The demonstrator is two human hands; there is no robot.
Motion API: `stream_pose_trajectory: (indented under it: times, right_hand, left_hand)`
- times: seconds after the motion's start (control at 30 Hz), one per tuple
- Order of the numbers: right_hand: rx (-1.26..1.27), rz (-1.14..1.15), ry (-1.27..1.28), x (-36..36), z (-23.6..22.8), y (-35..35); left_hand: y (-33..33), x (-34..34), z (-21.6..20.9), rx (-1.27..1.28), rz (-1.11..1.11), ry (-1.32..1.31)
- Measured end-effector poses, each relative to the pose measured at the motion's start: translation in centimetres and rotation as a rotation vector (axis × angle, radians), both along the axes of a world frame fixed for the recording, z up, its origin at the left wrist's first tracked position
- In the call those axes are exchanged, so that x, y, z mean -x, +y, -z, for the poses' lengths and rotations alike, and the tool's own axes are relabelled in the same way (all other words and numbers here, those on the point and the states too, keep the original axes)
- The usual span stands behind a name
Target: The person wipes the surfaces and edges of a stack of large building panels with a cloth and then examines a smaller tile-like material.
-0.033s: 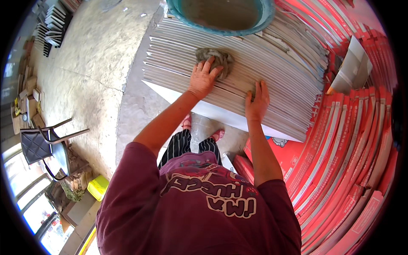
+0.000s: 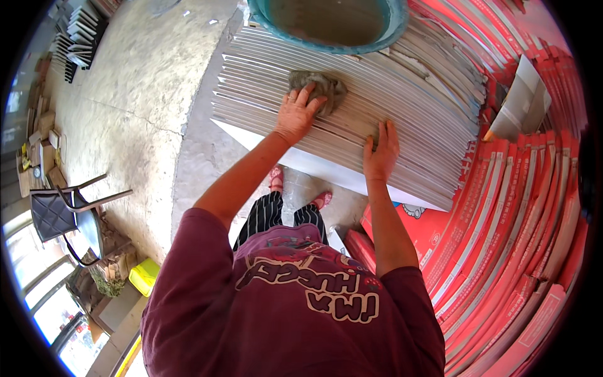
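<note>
A row of large thin tiles (image 2: 264, 78) stands on edge, packed tight, their pale edges facing up. A crumpled grey-brown rag (image 2: 328, 88) lies on these edges. My left hand (image 2: 297, 116) is on the near left side of the rag, fingers and thumb closed on it. Further right, my right hand (image 2: 380, 154) rests with fingers stretched over the edges of the nearer tiles and holds nothing. The nearest tile shows a white face (image 2: 326, 168) toward me. Beyond the rag, a teal basin (image 2: 392, 34) of murky brown water sits on top of the tiles.
Red cartons (image 2: 483, 232) stand in dense rows along the right. A grey-white sheet (image 2: 521, 100) leans among them. On the left are a concrete floor (image 2: 138, 81), a dark chair (image 2: 56, 213) and a yellow container (image 2: 144, 276).
My left hand has shifted very slightly toward me and to the left on the rag. My right hand stays in nearly the same place.
</note>
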State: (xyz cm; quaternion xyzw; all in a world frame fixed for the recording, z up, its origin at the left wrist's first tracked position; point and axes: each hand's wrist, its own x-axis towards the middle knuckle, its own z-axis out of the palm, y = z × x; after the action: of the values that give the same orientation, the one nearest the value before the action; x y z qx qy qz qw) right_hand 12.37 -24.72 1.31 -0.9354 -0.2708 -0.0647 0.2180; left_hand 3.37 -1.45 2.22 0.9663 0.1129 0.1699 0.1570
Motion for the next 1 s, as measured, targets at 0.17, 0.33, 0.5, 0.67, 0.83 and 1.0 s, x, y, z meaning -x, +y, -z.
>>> stream_pose_trajectory:
  times: [0.17,0.33,0.5,0.67,0.83,1.0]
  right_hand:
    - [-0.004,-0.005,0.002,0.0,-0.1,0.1]
    - [-0.015,-0.024,-0.009,0.0,-0.4,0.3]
    - [-0.009,-0.028,-0.035,0.1,-0.1,0.4]
    - [-0.012,-0.034,-0.063,0.2,-0.4,0.5]
    - [0.013,-0.030,-0.053,0.2,-0.5,0.4]
    - [0.014,-0.003,-0.028,0.2,-0.2,0.0]
  left_hand:
    - [7.4,1.1,-1.2,-0.120,-0.031,-0.022]
    - [15.7,0.3,-0.8,-0.122,-0.285,-0.106]
    - [21.4,-1.5,-0.9,-0.055,-0.517,0.001]
    - [22.6,-0.8,-0.8,0.000,-0.377,-0.023]
    - [22.3,3.0,-1.0,-0.029,-0.125,-0.077]
    - [18.0,8.3,-2.5,0.034,-0.093,-0.028]
